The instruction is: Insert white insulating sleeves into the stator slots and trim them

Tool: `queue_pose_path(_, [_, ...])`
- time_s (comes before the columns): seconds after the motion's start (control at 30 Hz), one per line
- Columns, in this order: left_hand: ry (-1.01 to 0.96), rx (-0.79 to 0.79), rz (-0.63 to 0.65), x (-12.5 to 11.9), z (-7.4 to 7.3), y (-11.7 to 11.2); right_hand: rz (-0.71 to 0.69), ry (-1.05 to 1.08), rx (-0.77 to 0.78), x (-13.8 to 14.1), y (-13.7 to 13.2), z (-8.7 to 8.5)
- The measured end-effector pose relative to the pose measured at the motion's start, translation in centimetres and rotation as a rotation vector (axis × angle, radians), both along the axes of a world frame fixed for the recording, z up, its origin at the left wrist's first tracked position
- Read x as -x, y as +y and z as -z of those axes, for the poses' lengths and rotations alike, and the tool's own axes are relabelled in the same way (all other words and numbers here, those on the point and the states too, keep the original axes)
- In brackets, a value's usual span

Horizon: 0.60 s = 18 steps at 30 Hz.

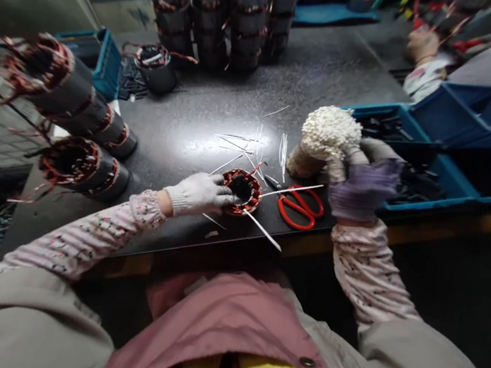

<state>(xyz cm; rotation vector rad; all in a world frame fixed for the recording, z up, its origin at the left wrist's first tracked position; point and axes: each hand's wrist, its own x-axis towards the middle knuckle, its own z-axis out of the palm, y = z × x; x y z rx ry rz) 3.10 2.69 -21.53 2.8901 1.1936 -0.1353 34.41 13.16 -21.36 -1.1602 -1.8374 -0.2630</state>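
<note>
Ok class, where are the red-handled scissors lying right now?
In the head view, the red-handled scissors lie on the dark workbench, just right of the copper-wound stator ring and below-left of the purple-gloved right hand.

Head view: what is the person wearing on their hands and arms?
The left hand wears a white knit glove, the right hand a purple glove with greyer fingers. Both forearms have pale pink speckled sleeves, running up into a beige jacket.

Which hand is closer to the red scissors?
Right: the right hand, holding a white bundle, is just beside the red-handled scissors; the left hand is farther off, at the copper-wound motor stator.
</note>
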Motion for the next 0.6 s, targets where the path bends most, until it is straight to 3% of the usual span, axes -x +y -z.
queue_pose_path(0.23, [-0.115, 0.023, -0.223, -2.7, 0.8, -0.2, 0.061, -0.093, 0.275, 1.5, 1.7, 0.2])
queue_pose_path(0.33, [-0.181, 0.060, -0.239, -2.8, 0.6, -1.0, -0.046, -0.040, 0.112, 1.2, 1.7, 0.3])
queue_pose_path(0.43, [-0.254, 0.056, -0.294, -2.9, 0.8, -2.0, -0.169, 0.230, -0.165, 1.5, 1.5, -0.5])
queue_pose_path(0.53, [-0.322, 0.029, -0.379, -3.5, 1.5, -2.7, -0.201, 0.582, -0.197, 2.6, 1.3, -1.8])
queue_pose_path(0.6, [-0.322, 0.018, -0.415, -4.1, 1.6, -2.9, -0.198, 0.680, -0.174, 3.2, 1.5, -2.3])
